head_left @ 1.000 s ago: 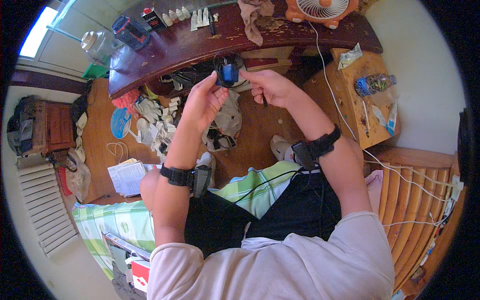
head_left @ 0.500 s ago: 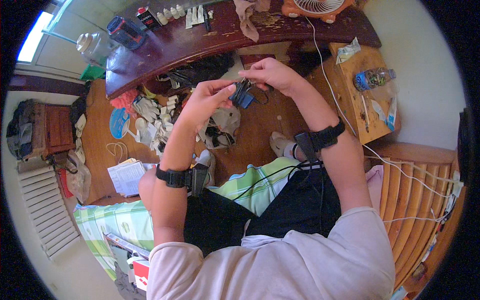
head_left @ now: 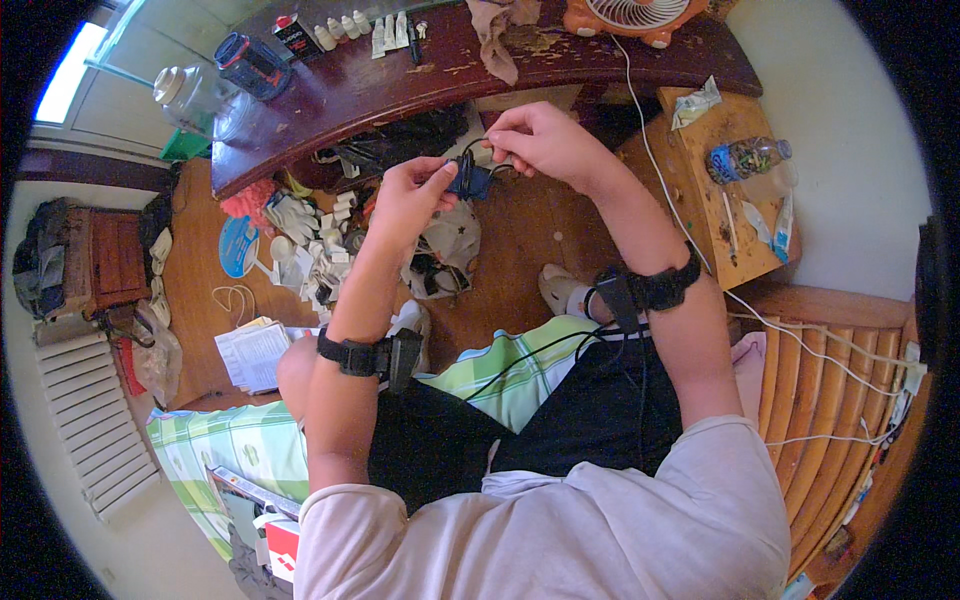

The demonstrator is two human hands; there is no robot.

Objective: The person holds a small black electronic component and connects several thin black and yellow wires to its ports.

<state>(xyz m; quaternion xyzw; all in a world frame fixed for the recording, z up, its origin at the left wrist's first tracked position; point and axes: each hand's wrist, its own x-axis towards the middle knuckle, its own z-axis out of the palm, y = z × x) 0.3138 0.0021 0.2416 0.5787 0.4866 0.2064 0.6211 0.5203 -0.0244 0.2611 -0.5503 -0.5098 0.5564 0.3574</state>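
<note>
A small dark-blue block (head_left: 480, 187) with black cord wound round it hangs over the floor, past my knees. My left hand (head_left: 415, 198) is closed on the block's left side, thumb on top. To its right, my right hand (head_left: 535, 145) pinches a length of the black cord (head_left: 477, 145), which arcs up from the winding to the fingertips. Some cord also loops below the right fingers. Whether the block is an adapter or something else I cannot make out. A black strap with a small box sits on each forearm.
Beyond my hands stands a dark red table (head_left: 420, 80) with bottles, a cloth and an orange fan (head_left: 640, 18). At right, a wooden stand (head_left: 720, 220) bears a plastic bottle (head_left: 748, 158). White odds and ends (head_left: 320, 255) and papers (head_left: 255, 355) lie on the floor at left.
My right hand has risen slightly and drawn the cord up into an arc. The left hand has shifted a little left, and the block has turned in it.
</note>
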